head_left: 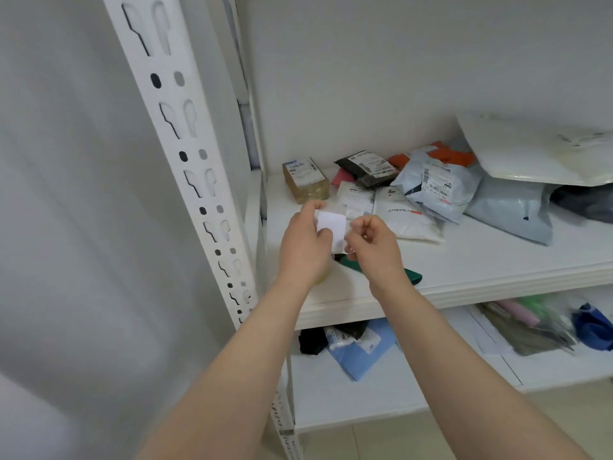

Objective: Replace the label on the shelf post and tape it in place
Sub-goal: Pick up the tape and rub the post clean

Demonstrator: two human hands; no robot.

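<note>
A single wide-angle view sits at head height, facing forward and tilted down along both forearms. The left hand and right hand meet at a small white label near frame centre, at arm's length from the lens. The shelf post is the nearest thing, running steeply down the left side and leaning from lens distortion. The shelf spreads across the right half, seen from above, with the lower shelf and floor beneath it. The right edge looks smeared, probably from head motion.
</note>
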